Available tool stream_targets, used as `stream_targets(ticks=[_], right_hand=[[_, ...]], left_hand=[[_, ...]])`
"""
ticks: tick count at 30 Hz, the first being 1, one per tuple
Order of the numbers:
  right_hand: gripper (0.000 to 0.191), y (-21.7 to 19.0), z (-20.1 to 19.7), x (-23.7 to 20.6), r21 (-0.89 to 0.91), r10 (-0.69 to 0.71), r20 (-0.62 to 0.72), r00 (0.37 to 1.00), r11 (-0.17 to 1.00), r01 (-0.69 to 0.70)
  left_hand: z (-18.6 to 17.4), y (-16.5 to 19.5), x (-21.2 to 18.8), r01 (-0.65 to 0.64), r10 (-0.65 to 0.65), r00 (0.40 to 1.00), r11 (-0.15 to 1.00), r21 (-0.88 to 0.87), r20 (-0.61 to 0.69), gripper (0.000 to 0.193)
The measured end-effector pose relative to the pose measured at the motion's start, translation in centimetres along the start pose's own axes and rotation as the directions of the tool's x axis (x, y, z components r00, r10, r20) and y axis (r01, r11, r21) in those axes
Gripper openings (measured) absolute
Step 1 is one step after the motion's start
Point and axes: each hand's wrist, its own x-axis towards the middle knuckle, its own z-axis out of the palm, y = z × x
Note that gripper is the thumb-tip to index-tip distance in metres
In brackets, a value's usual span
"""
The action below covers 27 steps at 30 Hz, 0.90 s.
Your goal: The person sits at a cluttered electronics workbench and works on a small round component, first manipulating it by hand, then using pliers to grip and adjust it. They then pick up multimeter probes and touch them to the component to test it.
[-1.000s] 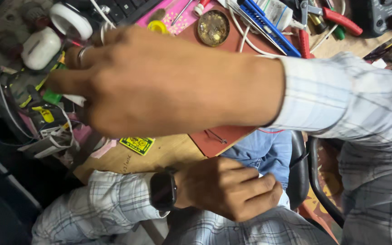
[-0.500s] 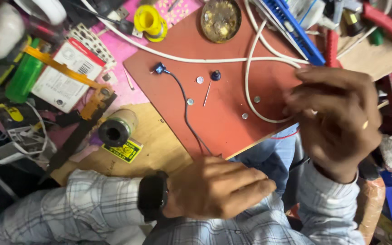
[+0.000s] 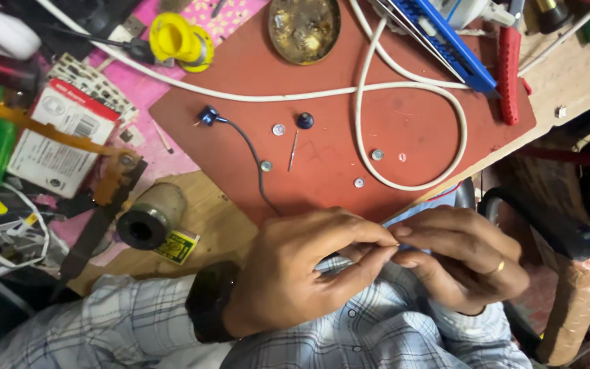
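Note:
My left hand (image 3: 295, 273), with a black watch on the wrist, and my right hand (image 3: 466, 260), with a gold ring, meet over my lap below the red board (image 3: 404, 116). Their fingertips pinch together at one spot, and what is between them is mostly hidden. A thin dark cable (image 3: 254, 157) with a blue plug (image 3: 206, 115) runs down across the board and disappears under my left hand. Small screws (image 3: 278, 129), a thin pin (image 3: 293, 150) and a blue cap (image 3: 304, 121) lie loose on the board.
A white cable (image 3: 411, 89) loops over the board. A round tin (image 3: 304, 27), a yellow spool (image 3: 179, 41), red-handled pliers (image 3: 509, 75) and a blue tool (image 3: 445, 48) lie at the back. A solder roll (image 3: 148, 219), a white box (image 3: 56, 137) and clutter crowd the left; a chair arm (image 3: 568, 273) stands right.
My right hand drew back from the cluttered left side, crossed the board and came down to meet my left hand. My left hand stayed over my lap.

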Motion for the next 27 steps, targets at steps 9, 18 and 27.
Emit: stream_targets(ticks=[9,18,27], right_hand=[[0.018,0.1,0.9,-1.8,0.024,0.141,-0.12,0.983,0.99,-0.139],[0.01,-0.4,1.4,0.2,0.032,0.056,-0.116,0.992,0.998,-0.053],[0.019,-1.3,1.4,1.1,0.078,0.118,-0.137,0.984,0.991,-0.108]], left_hand=[[0.2,0.3,0.5,0.004,-0.004,0.999,1.0,-0.022,-0.036,0.017],[-0.3,1.2,1.1,-0.096,0.098,0.994,0.993,0.066,-0.041,0.018],[-1.5,1.9,2.3,-0.165,0.174,0.984,0.97,0.179,-0.037,0.026]])
